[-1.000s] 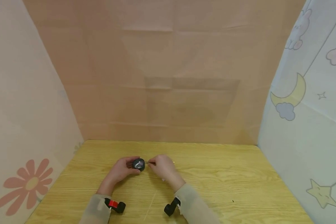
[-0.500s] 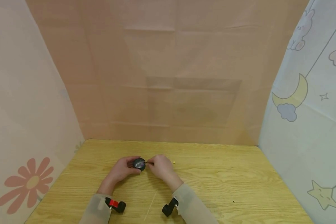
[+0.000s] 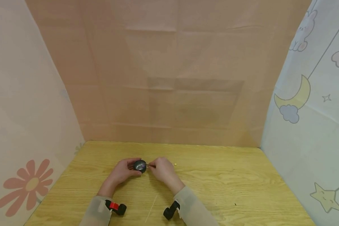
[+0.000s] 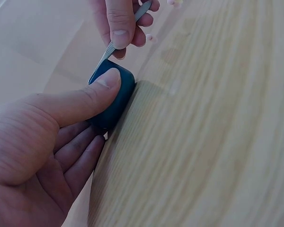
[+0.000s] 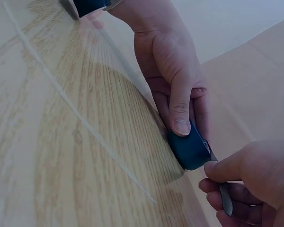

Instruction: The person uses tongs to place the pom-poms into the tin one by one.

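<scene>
In the head view my left hand (image 3: 122, 172) grips a small dark blue-green container (image 4: 116, 106) by its sides, thumb near and fingers far. Its open face looks shiny inside, and it rests on or just above the table. My right hand (image 3: 164, 171) pinches a pair of metal tweezers (image 5: 225, 199) between thumb and fingers. The tweezers' tips reach over the container's rim into its opening. What lies inside, and whether the tips hold anything, is too small to tell.
A tiny yellow piece (image 3: 175, 164) lies behind the right hand. The left wrist view shows a small pinkish piece (image 4: 151, 38) on the wood-grain table (image 3: 214, 179). A dark speck (image 3: 235, 204) sits farther right. Patterned sheets stand left and right, with a brown sheet (image 3: 169, 110) behind.
The right hand has shifted slightly left, and the yellow piece behind it shows more fully. The left hand keeps its hold on the container, and the tweezers stay at its opening.
</scene>
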A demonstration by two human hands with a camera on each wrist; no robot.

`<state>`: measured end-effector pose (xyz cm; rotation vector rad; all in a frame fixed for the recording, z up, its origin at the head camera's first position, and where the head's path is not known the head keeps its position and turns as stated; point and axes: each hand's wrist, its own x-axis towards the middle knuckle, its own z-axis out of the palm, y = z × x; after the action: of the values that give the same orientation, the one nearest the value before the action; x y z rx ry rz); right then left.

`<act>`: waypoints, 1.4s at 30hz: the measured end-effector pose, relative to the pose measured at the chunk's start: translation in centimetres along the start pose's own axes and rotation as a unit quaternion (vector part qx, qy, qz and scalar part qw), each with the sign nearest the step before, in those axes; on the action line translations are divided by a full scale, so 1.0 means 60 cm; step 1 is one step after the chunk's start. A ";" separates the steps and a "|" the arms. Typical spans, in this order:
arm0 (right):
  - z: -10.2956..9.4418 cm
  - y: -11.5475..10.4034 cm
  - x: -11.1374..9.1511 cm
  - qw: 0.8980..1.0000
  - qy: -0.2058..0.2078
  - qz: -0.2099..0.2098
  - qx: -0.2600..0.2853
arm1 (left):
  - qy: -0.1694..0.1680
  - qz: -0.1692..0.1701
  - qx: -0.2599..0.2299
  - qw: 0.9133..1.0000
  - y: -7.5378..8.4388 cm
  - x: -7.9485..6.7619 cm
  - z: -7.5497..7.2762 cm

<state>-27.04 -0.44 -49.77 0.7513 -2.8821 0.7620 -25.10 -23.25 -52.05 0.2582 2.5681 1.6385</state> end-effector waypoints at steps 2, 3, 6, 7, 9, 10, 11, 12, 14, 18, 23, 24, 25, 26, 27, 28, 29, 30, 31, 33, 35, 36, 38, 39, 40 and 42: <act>-0.001 0.001 -0.001 1.000 0.000 0.000 0.002 | 0.000 -0.001 0.003 1.000 0.001 -0.001 0.000; -0.001 0.001 -0.002 1.000 -0.001 0.001 0.002 | 0.000 -0.002 0.004 1.000 0.001 -0.001 -0.001; -0.002 0.003 -0.003 1.000 -0.005 0.003 0.007 | -0.001 -0.004 0.008 1.000 0.000 -0.001 -0.001; -0.003 0.003 -0.004 1.000 -0.006 0.005 0.010 | -0.001 -0.006 0.009 1.000 0.000 0.000 -0.001; -0.005 0.004 -0.004 1.000 -0.008 0.008 0.015 | -0.001 -0.005 0.010 1.000 0.000 0.001 -0.001; -0.005 0.005 -0.005 1.000 -0.008 0.008 0.019 | -0.001 -0.005 0.010 1.000 0.000 0.002 -0.001; -0.006 0.005 -0.005 1.000 -0.008 0.009 0.023 | 0.000 -0.004 0.009 1.000 0.000 0.003 0.000; -0.007 0.006 -0.005 1.000 -0.008 0.008 0.027 | 0.000 -0.005 0.007 1.000 0.000 0.004 0.000; -0.007 0.009 -0.005 0.999 -0.011 0.008 0.040 | -0.002 -0.001 0.008 1.000 0.000 0.004 0.000; -0.014 0.015 -0.009 0.997 -0.011 0.009 0.075 | -0.007 0.000 0.006 1.000 -0.001 0.004 0.001; -0.034 0.028 -0.020 0.995 -0.016 0.006 0.098 | -0.002 -0.003 0.003 1.000 -0.003 0.004 0.004; -0.039 0.032 -0.024 0.995 -0.019 0.003 0.096 | 0.000 -0.003 0.004 1.000 -0.003 0.004 0.004; -0.044 0.038 -0.028 0.995 -0.022 -0.003 0.093 | 0.001 -0.002 0.007 1.000 -0.004 0.004 0.004; -0.049 0.043 -0.033 0.995 -0.025 -0.009 0.092 | 0.002 -0.003 0.009 1.000 -0.005 0.004 0.004; -0.054 0.050 -0.038 0.996 -0.028 -0.015 0.089 | 0.003 -0.002 0.013 1.000 -0.006 0.003 0.004; -0.059 0.057 -0.043 0.996 -0.029 -0.022 0.085 | 0.004 -0.002 0.016 1.000 -0.007 0.003 0.004; -0.065 0.065 -0.048 0.996 -0.031 -0.026 0.082 | 0.005 0.000 0.020 1.000 -0.007 0.002 0.003; -0.070 0.073 -0.053 0.996 -0.034 -0.029 0.083 | 0.005 0.001 0.022 1.000 -0.008 0.002 0.003; -0.075 0.082 -0.057 0.995 -0.035 -0.031 0.084 | 0.006 0.002 0.023 1.000 -0.008 0.002 0.003; -0.085 0.102 -0.065 0.995 -0.038 -0.032 0.086 | 0.006 0.003 0.024 1.000 -0.009 0.001 0.002; -0.093 0.122 -0.072 0.996 -0.034 -0.030 0.081 | 0.004 0.004 0.021 1.000 -0.009 0.001 0.002; -0.096 0.133 -0.075 0.996 -0.030 -0.030 0.074 | 0.003 0.003 0.018 1.000 -0.008 0.001 0.002; -0.103 0.152 -0.080 0.997 -0.022 -0.026 0.062 | 0.003 0.004 0.014 1.000 -0.007 0.000 0.001; -0.107 0.162 -0.082 0.998 -0.016 -0.025 0.054 | 0.002 0.004 0.012 1.000 -0.006 -0.001 0.001; -0.111 0.170 -0.085 0.999 -0.010 -0.021 0.046 | 0.001 0.003 0.008 1.000 -0.005 -0.002 0.001; -0.118 0.185 -0.089 0.999 -0.001 -0.012 0.031 | 0.002 0.003 0.006 1.000 -0.002 -0.003 0.002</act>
<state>-28.02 13.73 -49.52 0.7910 -2.8578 0.8521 -24.94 -23.25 -52.21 0.2626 2.5846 1.6269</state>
